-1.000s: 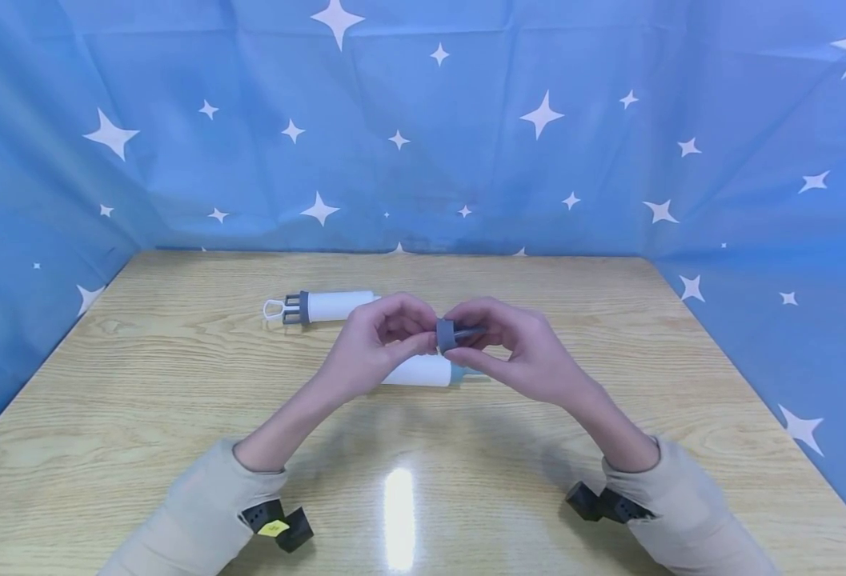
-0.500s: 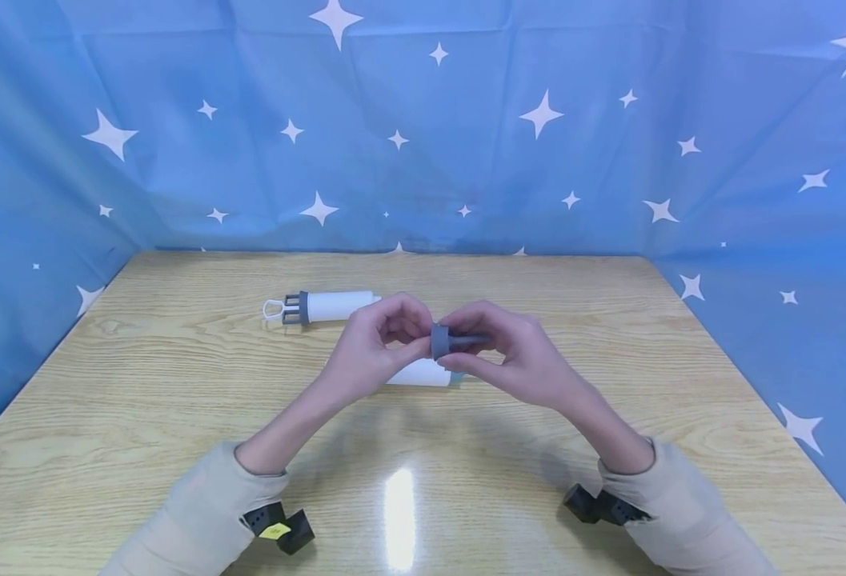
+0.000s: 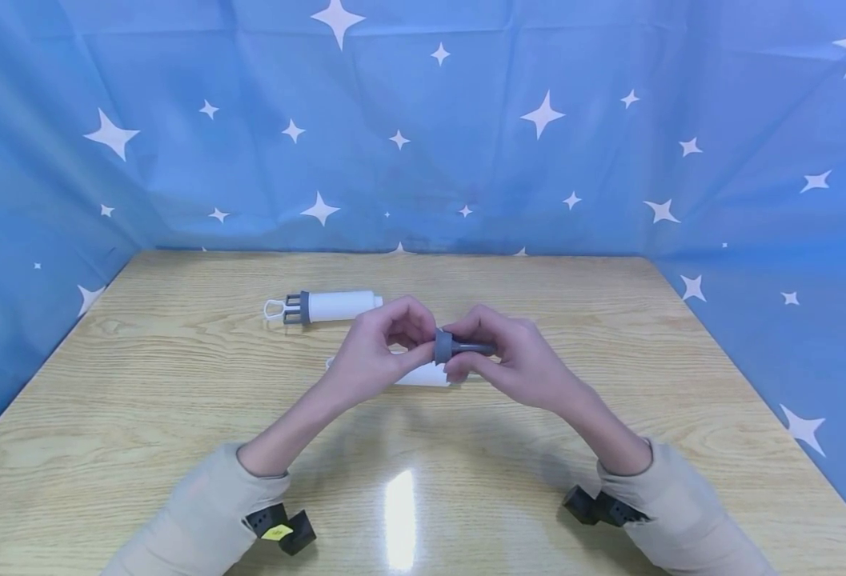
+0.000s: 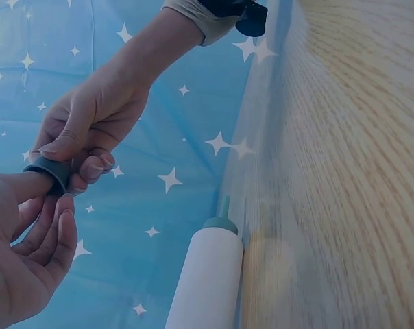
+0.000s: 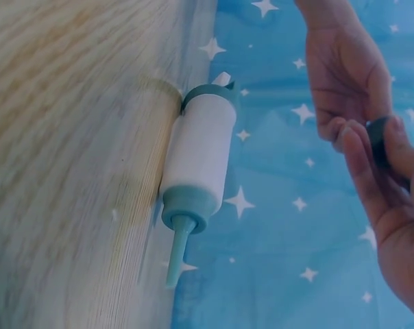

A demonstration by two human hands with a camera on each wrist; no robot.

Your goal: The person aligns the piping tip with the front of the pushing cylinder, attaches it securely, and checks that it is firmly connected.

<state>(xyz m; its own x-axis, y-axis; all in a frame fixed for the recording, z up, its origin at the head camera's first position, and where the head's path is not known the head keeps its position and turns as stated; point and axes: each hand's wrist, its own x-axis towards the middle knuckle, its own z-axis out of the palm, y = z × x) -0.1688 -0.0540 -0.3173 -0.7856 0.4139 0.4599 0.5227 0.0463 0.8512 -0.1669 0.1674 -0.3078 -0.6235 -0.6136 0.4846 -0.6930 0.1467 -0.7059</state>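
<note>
Both hands meet over the middle of the table around a small dark grey nozzle (image 3: 443, 348), which has a wide collar and a narrow tube. My left hand (image 3: 375, 344) pinches the collar from the left. On the other side my right hand (image 3: 519, 364) holds it between thumb and fingers, with the tube pointing into the palm. Below them lies a white piping syringe (image 5: 201, 144) with a green nozzle (image 5: 183, 233), partly hidden by the hands in the head view. Farther back rests another white syringe (image 3: 341, 306) with a grey collar and a bare white tip.
A wooden table (image 3: 142, 384) bears everything. Behind and beside it hangs a blue cloth (image 3: 394, 96) with white stars. A black camera (image 3: 296, 532) is strapped to the left sleeve and another camera (image 3: 583, 506) to the right sleeve.
Both hands have come down slightly with the grey nozzle. More of its tube shows now, and the back syringe's tip has come into view.
</note>
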